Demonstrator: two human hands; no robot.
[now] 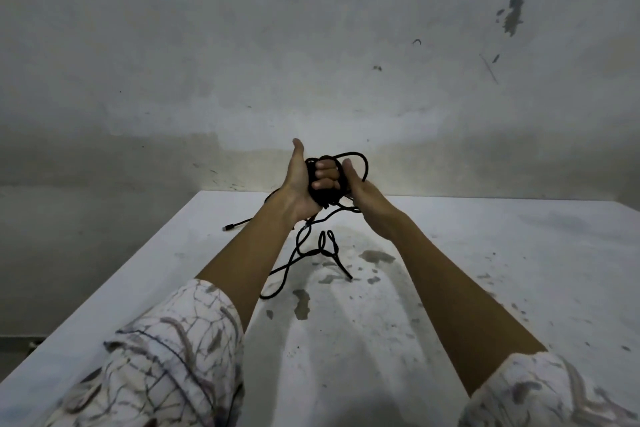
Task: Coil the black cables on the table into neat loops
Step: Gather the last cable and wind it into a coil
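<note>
A black cable (309,251) is partly wound in loops around my left hand (304,184), which is raised above the table with its thumb pointing up and its fingers curled round the bundle. My right hand (360,192) sits just right of it and holds a strand of the same cable that arcs over the top (356,155). The loose rest of the cable hangs down from my hands and lies in curls on the white table (485,253). One plug end (228,228) rests on the table to the left.
The table top is white with grey stains and scuffs near its middle (302,303). A stained pale wall (311,45) stands right behind the table's far edge. My patterned sleeves fill the lower corners of the view.
</note>
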